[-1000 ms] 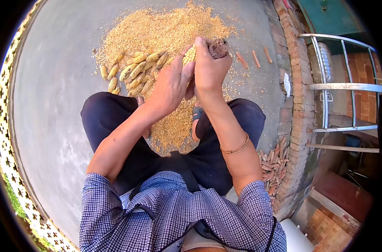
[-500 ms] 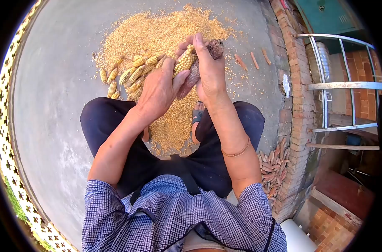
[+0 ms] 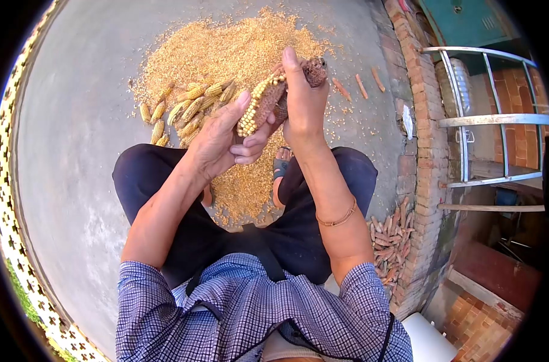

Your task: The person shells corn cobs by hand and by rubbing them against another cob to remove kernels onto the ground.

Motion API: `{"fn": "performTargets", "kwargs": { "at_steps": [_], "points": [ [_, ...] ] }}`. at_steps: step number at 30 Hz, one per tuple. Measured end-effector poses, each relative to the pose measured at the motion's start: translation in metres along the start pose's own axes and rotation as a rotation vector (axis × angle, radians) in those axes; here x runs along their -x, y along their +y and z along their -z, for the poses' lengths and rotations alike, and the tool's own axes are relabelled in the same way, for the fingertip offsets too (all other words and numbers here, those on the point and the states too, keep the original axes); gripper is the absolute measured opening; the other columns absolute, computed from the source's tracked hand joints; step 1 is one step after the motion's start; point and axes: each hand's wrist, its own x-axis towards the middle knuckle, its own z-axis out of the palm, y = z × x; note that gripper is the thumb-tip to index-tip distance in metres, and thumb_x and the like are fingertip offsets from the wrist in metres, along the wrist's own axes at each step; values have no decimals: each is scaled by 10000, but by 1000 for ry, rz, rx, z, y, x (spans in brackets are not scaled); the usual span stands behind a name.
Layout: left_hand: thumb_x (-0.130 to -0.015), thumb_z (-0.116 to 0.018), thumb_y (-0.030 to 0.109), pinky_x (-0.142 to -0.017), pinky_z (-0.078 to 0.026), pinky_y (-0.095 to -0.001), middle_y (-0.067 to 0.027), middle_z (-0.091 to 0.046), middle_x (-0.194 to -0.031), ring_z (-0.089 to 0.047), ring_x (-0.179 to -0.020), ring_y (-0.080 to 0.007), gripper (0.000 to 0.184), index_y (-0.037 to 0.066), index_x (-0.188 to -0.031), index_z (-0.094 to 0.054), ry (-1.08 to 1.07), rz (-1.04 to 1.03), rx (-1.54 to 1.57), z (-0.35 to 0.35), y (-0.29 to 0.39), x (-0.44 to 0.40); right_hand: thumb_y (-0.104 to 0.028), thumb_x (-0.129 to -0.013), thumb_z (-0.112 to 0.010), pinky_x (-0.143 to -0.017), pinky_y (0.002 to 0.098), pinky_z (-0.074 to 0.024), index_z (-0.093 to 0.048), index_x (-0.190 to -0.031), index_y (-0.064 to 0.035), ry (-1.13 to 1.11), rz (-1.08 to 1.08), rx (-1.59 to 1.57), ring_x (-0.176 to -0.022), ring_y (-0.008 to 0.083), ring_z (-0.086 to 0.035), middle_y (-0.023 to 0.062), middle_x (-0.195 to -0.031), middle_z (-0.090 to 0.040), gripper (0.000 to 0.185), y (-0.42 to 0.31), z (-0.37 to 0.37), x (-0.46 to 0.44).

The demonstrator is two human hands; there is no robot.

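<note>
Grey concrete floor under kernels, brick ledge alongside; hands tight around half-stripped corn and a dark rough piece.

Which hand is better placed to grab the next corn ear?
Probably the left hand: it is nearer the pile of yellow, elongated corn ears, though holding a partly stripped yellow ear. The right hand is farther away, gripping a rough, dark-brown cob.
</note>
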Motion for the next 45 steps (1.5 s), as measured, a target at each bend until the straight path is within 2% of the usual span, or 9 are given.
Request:
{"fn": "performTargets", "kwargs": {
  "at_steps": [3,9,12,25,30,33,39,42,45],
  "points": [
    [-1015,-347,535,-426,-280,-211,1,-397,-627,-279,-443,-61,564,-3,-1052,-511,-30,31,95,3,0,0,-309,-942,-643,-660,290,-462,-621,-894,-65,-105,-60,-110,-721,100,-570,4,-819,-612,250,5,4,-4],
    [-1017,-347,524,-437,-301,-224,-37,-453,-640,-293,-449,-75,554,-4,-1059,-509,9,-58,31,5,3,1,-312,-949,-633,-728,288,-485,-632,-945,-61,-200,-108,-174,-809,98,-594,11,-871,-629,252,0,9,-4],
    [-1022,-344,512,-442,-307,-230,-57,-477,-650,-296,-450,-84,543,-4,-1061,-508,46,-60,32,4,5,4,-262,-919,-688,-660,267,-466,-629,-834,-64,-151,-165,-267,-723,89,-578,-2,-804,-621,224,-8,6,-2],
    [-1024,-252,551,-349,-251,-201,32,-318,-555,-263,-409,-56,592,17,-1026,-508,-16,-93,112,6,8,8,-166,-879,-722,-501,244,-523,-661,-1035,4,-395,-60,-290,-761,116,-641,47,-876,-668,239,-1,12,5],
    [-1027,-285,537,-384,-256,-205,19,-352,-596,-279,-442,-60,591,-7,-1045,-517,-86,-109,188,13,9,10,-164,-878,-717,-398,250,-509,-655,-1045,11,-410,-25,-232,-775,115,-649,48,-880,-672,249,-7,11,9],
    [-1026,-286,539,-380,-255,-205,19,-356,-596,-281,-443,-61,591,-5,-1044,-517,-61,-115,125,9,9,10,-145,-877,-714,-472,250,-529,-656,-1047,9,-398,-75,-313,-776,115,-648,50,-889,-676,236,-6,11,8],
    [-1024,-278,547,-383,-258,-213,16,-359,-592,-284,-447,-65,601,-5,-1034,-517,-115,-146,184,10,7,10,-80,-879,-691,-747,276,-536,-664,-1049,13,-421,-85,-378,-814,125,-644,55,-905,-681,195,-10,10,10],
    [-1024,-275,547,-388,-266,-222,14,-355,-589,-291,-454,-72,604,-6,-1030,-518,-128,-131,211,12,6,11,-54,-890,-651,-820,286,-500,-647,-1072,-13,-442,-67,-352,-908,121,-617,47,-987,-665,186,-7,11,14],
    [-1024,-283,544,-396,-273,-221,10,-367,-597,-295,-457,-73,595,-3,-1033,-518,-105,-142,146,10,9,11,-55,-875,-690,-799,286,-529,-665,-1032,17,-458,-99,-398,-841,122,-637,54,-912,-681,175,-17,12,12]
  ]
}}
